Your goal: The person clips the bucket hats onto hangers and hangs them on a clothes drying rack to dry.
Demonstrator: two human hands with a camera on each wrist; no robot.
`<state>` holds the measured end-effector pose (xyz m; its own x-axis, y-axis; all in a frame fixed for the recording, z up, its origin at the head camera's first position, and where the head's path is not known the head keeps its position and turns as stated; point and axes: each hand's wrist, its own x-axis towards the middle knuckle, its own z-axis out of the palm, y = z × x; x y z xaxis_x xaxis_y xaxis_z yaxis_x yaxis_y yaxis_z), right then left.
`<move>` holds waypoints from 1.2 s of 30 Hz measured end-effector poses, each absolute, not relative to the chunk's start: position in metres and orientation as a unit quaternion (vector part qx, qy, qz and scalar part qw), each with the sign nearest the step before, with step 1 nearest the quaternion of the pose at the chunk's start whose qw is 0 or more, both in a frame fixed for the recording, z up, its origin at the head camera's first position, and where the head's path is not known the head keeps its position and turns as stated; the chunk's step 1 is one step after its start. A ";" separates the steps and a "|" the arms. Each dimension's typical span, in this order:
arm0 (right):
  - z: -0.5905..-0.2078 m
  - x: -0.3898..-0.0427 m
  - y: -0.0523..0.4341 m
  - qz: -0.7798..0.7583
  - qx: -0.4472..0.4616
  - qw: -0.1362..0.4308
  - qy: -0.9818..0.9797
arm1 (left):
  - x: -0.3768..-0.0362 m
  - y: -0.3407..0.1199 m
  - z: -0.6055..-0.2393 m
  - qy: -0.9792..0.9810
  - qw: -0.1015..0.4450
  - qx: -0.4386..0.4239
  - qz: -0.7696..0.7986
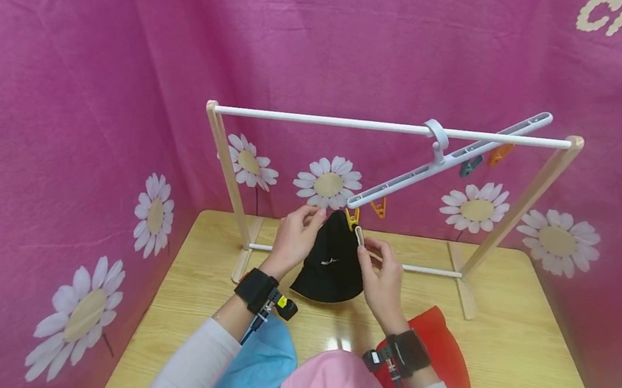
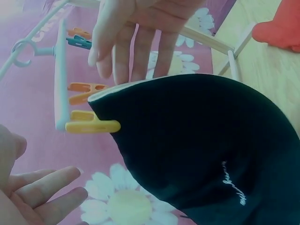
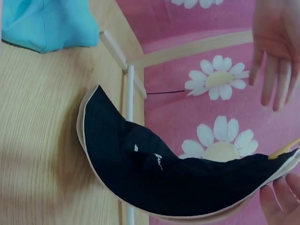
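Matt black cloth hat (image 1: 332, 261), glossy white plastic hanger (image 1: 455, 160), smooth wooden table (image 1: 507, 347)
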<state>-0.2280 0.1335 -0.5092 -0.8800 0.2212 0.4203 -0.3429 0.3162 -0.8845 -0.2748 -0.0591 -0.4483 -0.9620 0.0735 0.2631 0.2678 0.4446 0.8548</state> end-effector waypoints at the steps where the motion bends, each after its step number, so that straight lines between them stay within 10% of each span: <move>1: -0.509 -0.228 0.135 0.582 0.039 0.244 -0.775 | -0.273 -0.062 -0.450 -0.843 0.093 -0.097 -0.522; 36: -0.464 -0.292 0.180 0.459 0.080 0.311 -0.828 | -0.172 -0.186 -0.545 -0.932 0.071 0.013 -0.356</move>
